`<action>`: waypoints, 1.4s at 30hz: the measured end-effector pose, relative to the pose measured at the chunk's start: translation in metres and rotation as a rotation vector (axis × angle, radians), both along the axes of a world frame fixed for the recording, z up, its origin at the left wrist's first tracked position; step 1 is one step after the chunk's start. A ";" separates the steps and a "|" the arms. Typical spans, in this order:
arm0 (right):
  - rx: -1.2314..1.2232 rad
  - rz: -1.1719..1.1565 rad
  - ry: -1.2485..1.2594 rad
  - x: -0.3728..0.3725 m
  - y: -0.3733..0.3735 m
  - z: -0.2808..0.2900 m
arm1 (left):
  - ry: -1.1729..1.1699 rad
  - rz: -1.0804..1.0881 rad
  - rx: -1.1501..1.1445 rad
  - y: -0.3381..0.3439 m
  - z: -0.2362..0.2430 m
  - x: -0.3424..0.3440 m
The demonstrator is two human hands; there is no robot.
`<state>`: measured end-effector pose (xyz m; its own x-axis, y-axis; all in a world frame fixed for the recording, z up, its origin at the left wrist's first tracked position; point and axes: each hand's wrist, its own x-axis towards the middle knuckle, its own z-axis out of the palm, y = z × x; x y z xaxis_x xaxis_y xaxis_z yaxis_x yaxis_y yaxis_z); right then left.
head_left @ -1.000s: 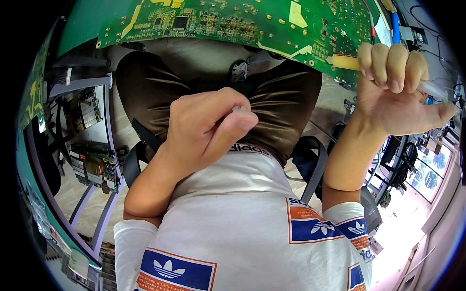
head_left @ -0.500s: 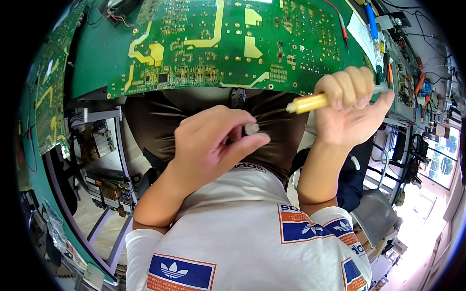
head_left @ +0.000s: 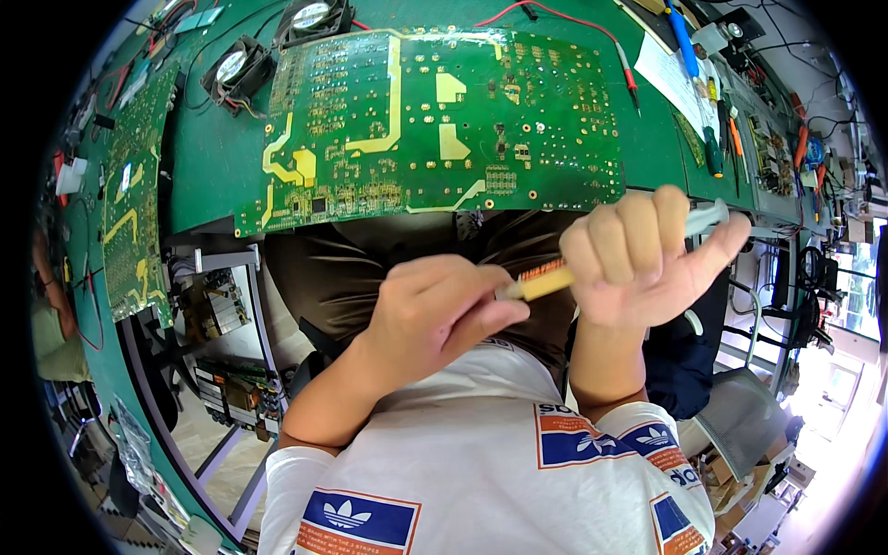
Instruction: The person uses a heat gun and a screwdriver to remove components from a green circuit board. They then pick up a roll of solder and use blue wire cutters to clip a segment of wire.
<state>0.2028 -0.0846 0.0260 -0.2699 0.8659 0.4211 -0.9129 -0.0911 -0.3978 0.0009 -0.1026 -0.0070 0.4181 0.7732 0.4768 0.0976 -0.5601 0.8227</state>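
In front of my lap, my right hand [head_left: 634, 254] is closed around a syringe [head_left: 548, 283] with yellowish contents and orange print on its barrel. The syringe's clear rear end [head_left: 708, 217] sticks out beside my raised thumb. My left hand [head_left: 435, 310] pinches a small pale cap [head_left: 509, 290] at the syringe's front tip. Whether the cap is seated on the tip or only touching it, I cannot tell. Just beyond both hands, a large green circuit board [head_left: 421, 120] lies on the bench, its near edge overhanging my lap.
A second circuit board [head_left: 137, 213] lies at the left. Two black fans [head_left: 238, 69] sit at the back. A red test probe [head_left: 631, 83], a paper sheet [head_left: 668, 85] and a blue-handled tool [head_left: 683, 42] lie to the right. Another person's arm [head_left: 51, 282] shows at the far left.
The syringe in my right hand and the cap in my left have come together; they were apart before. Both hands sit lower in the picture, and the view shows more of the bench's back.
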 end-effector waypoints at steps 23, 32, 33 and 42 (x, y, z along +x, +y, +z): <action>0.045 -0.186 -0.021 -0.010 -0.027 -0.008 | -0.102 -0.200 -0.552 -0.020 -0.007 -0.002; -0.163 -0.222 -0.063 -0.008 -0.032 -0.013 | 0.082 0.048 0.063 -0.013 -0.003 0.009; -0.155 -0.227 -0.075 -0.007 -0.032 -0.014 | 0.078 0.068 0.081 -0.012 -0.004 0.010; -0.139 -0.189 -0.050 0.004 -0.029 -0.010 | 0.076 -0.060 -0.083 -0.008 -0.002 0.012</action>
